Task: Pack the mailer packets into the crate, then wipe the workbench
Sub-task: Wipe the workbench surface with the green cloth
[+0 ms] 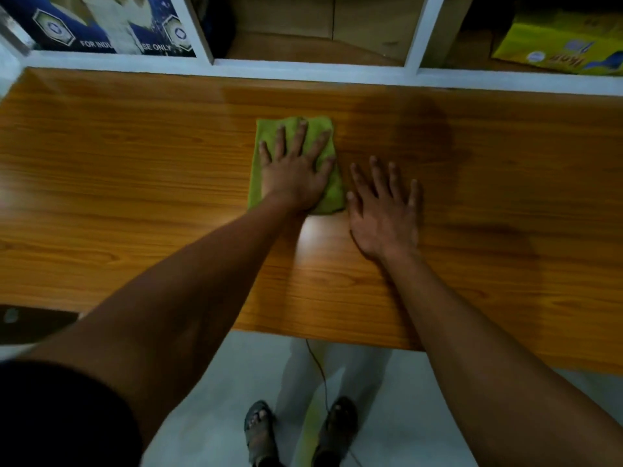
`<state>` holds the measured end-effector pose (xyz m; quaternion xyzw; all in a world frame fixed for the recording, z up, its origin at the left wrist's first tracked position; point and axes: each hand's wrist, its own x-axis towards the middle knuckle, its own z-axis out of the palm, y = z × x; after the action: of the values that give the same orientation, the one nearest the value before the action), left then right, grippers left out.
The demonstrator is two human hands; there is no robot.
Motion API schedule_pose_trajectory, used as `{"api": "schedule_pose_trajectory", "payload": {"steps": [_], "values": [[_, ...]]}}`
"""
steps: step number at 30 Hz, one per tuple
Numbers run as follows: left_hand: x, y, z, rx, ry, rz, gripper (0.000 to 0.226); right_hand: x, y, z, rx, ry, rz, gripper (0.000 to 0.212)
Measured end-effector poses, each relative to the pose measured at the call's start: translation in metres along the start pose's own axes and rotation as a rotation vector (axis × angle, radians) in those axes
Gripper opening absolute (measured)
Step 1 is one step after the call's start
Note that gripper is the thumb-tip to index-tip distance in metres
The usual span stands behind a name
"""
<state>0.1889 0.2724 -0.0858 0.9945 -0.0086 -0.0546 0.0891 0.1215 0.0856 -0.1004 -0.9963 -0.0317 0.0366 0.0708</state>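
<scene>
- Head view, the hands: the left hand (292, 170) lies flat on a green cloth (328, 193) with its fingers straight and fanned apart, palm pressing down; the right hand (384, 210) lies just beside it, palm down on the bare wood, fingers likewise straight and spread, gripping nothing; the thumb side of the right hand comes very near the cloth's right edge (whether it touches cannot be told).
- Head view, the cloth: it is folded into a rough rectangle and sits near the middle of the counter (135, 183), a little toward the far side; most of it is covered by the left hand, with green showing around the fingertips, along the left side and at the near right corner.
- Head view, the counter: a glossy orange-brown wood-grain top that runs across the whole width of the picture; a darker patch shows on the surface beyond and to the right of the right hand; a pale reflection lies between the two forearms.
- Head view, behind the counter: a white-framed shelf (303, 67) runs along the far edge; its left bay holds a blue printed box (101, 25) with partly legible white lettering; its right bay holds a yellow box (556, 42).
- Head view, below: both forearms reach in from the near edge; a pale tiled floor (404, 416) shows under the counter's rim, with two sandalled feet (296, 429) and a thin cord (320, 375) hanging down between them.
</scene>
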Motion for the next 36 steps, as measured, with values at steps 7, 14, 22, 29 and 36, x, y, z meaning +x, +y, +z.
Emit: {"api": "schedule_pose_trajectory", "payload": {"steps": [7, 14, 22, 29, 36], "values": [[-0.229, 0.020, 0.011, 0.010, -0.074, 0.076, 0.064, -0.004, -0.002, -0.010, 0.024, -0.060, -0.002, 0.063], [-0.130, 0.008, 0.014, 0.006, -0.003, 0.063, 0.064, -0.003, -0.001, -0.001, 0.010, -0.014, 0.001, 0.063], [-0.050, 0.006, 0.003, 0.010, -0.013, 0.039, 0.066, -0.001, 0.000, 0.000, 0.011, -0.007, -0.006, 0.062], [-0.200, 0.012, 0.017, 0.040, -0.039, 0.104, 0.063, -0.003, -0.003, -0.006, 0.015, -0.036, -0.005, 0.063], [0.013, 0.004, -0.001, 0.020, -0.014, 0.042, 0.066, -0.001, -0.001, 0.001, 0.016, 0.017, -0.020, 0.062]]}}
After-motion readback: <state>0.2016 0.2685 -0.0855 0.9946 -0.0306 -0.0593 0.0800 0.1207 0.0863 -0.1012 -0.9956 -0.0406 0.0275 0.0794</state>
